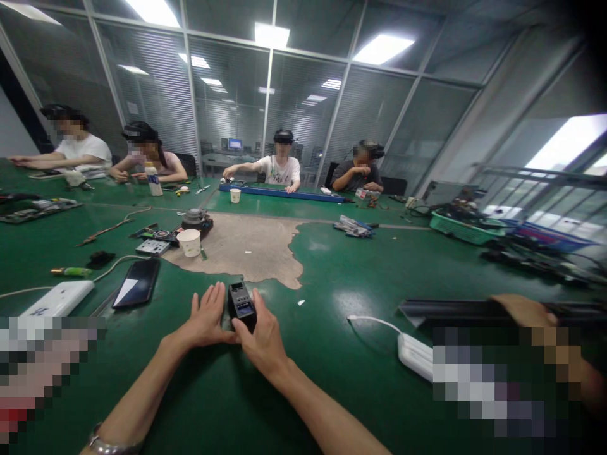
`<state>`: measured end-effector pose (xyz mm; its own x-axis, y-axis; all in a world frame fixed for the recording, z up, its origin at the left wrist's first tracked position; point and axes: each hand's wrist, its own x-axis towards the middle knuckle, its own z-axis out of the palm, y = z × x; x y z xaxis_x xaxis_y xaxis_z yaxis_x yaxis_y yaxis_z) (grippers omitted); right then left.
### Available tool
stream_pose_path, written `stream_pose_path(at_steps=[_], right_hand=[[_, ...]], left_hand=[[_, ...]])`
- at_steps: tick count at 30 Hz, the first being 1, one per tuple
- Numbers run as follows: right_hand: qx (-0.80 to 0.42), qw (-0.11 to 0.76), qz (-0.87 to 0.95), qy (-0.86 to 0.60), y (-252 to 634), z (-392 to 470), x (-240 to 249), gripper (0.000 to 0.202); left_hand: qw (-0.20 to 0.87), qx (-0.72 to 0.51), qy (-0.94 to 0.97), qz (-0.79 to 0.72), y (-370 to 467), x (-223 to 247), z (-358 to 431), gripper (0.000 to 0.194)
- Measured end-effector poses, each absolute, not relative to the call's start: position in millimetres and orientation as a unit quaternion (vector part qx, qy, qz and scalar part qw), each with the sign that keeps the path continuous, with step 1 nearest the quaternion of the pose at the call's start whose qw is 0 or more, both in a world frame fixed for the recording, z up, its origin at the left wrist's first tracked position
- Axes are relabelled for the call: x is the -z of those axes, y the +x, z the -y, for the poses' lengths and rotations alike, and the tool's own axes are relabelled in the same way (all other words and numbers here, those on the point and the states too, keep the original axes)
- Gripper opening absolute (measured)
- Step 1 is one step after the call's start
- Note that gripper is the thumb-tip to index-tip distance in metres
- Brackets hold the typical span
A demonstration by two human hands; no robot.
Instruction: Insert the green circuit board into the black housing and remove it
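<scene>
A small black box-shaped device [241,298] with slots and a small bluish panel on its top face sits on the green table in front of me. My right hand [264,335] grips it from the right, thumb at its near end and fingers along its side. My left hand [205,319] lies open just left of it, fingers stretched out and thumb reaching toward the device's near end. Whether that thumb touches the device I cannot tell. The device's underside is hidden.
Left of my hands lie a phone [137,282], a white power strip [57,303] and a paper cup [190,242] beside dismantled parts. A worn bare patch [256,243] lies ahead. Gloves [353,226] and a green basket [467,230] are at right. Several people sit around the table.
</scene>
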<state>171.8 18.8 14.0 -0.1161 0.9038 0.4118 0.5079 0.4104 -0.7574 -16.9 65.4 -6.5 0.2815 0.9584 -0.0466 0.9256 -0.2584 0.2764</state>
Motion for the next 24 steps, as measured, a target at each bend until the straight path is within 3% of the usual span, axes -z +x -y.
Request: stream_pose_path(at_steps=[8,24], right_hand=[[-0.248,0.542,0.647,-0.476,201,-34,-51,0.073],[-0.161,0.463,0.686,-0.538,237,-29,7,0.078]], left_hand=[[0.145,-0.043,0.787,-0.599,-14,-3,-62,0.140],[0.138,-0.050,0.787,-0.599,-13,-1,-64,0.145]])
